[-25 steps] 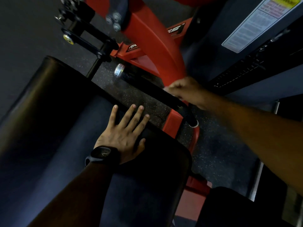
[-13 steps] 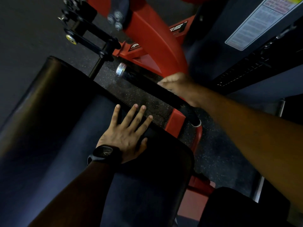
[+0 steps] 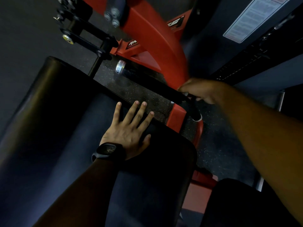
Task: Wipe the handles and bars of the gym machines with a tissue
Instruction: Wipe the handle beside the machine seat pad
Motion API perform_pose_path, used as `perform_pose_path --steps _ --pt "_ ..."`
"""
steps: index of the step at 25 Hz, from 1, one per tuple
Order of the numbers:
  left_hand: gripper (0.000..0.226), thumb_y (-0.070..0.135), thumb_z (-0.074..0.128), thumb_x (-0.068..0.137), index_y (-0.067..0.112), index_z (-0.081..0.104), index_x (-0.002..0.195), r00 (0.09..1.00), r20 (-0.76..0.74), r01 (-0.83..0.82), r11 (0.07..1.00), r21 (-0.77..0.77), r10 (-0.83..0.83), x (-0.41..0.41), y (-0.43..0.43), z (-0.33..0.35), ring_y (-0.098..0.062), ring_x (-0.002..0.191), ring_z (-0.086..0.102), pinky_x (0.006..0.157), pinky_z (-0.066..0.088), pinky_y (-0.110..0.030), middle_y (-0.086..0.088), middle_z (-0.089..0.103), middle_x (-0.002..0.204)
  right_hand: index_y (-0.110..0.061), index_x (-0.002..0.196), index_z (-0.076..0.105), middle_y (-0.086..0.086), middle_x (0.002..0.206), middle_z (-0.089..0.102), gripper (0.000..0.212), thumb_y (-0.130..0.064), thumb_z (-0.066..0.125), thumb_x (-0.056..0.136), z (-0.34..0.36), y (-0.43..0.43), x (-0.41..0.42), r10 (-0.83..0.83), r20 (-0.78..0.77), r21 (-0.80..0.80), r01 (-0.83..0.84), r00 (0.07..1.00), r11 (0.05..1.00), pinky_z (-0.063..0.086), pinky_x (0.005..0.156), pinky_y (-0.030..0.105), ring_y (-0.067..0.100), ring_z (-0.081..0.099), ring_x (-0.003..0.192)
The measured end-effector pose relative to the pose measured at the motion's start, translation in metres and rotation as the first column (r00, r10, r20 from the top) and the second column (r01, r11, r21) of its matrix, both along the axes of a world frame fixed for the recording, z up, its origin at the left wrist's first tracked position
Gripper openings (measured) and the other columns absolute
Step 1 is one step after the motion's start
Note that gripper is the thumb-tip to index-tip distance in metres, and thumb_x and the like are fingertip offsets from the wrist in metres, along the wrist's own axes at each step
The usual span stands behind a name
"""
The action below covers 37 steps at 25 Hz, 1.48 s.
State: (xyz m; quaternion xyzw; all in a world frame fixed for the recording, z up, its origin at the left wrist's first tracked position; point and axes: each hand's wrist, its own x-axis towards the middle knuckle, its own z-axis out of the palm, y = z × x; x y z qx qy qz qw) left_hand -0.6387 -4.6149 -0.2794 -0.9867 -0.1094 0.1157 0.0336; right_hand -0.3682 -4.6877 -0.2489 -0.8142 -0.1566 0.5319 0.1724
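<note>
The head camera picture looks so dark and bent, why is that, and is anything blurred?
In the head view the gym is dimly lit, so the padded seat sinks into shadow; the wide lens curves straight edges; the red frame and warning label are smeared by motion; the left hand looks sharp, the right hand dim.

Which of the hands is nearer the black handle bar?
Right. The right hand is closed around the black handle bar near its lower end; the left hand lies flat on the black pad, apart from the bar.
</note>
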Motion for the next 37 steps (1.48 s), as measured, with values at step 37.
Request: perform_pose_path --steps 37 --pt "0.074 0.058 0.026 0.092 0.017 0.028 0.154 1.0 0.015 -0.005 1.0 0.017 0.005 0.0 0.001 0.0 -0.024 0.151 0.011 0.117 0.0 -0.063 -0.007 0.021 0.162 0.009 0.124 0.057 0.019 0.129 0.061 0.028 0.009 0.045 0.099 -0.014 0.005 -0.134 -0.483 -0.726 -0.143 0.795 -0.489 -0.59 0.056 0.091 0.028 0.029 0.063 0.114"
